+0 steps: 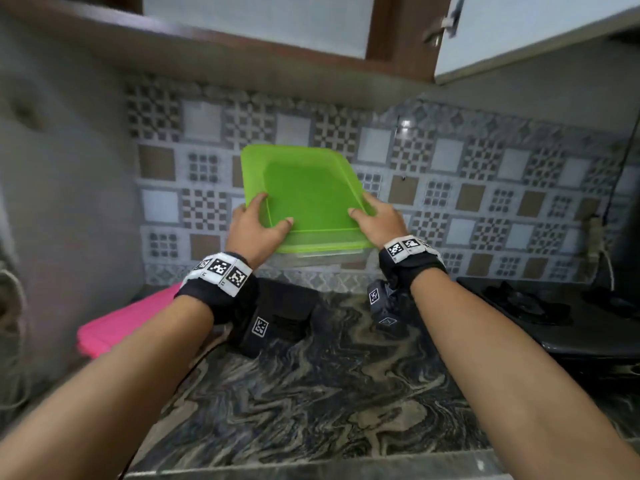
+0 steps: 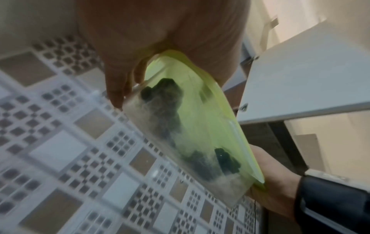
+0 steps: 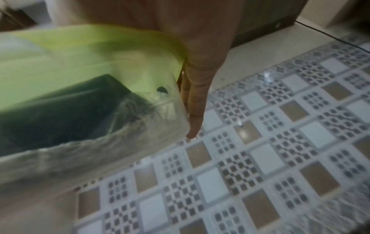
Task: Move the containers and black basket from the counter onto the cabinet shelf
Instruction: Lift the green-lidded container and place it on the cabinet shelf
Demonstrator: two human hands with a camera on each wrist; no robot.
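A clear container with a green lid (image 1: 304,199) hangs in the air in front of the tiled wall, tilted up at its far end. My left hand (image 1: 256,226) grips its near left corner, thumb on the lid. My right hand (image 1: 377,220) grips the near right corner, thumb on top. The left wrist view shows the container (image 2: 200,126) from below with my fingers (image 2: 116,88) under its clear base. In the right wrist view my fingers (image 3: 196,101) lie along the container's side (image 3: 80,71). A pink-lidded container (image 1: 121,323) sits on the counter at the left. A black basket (image 1: 287,313) stands under my hands.
The marble counter (image 1: 311,393) stretches in front of me. A black stove (image 1: 554,313) sits at the right. Overhead is the cabinet's underside (image 1: 207,60), with an open white door (image 1: 540,29) at the upper right. A grey wall closes off the left.
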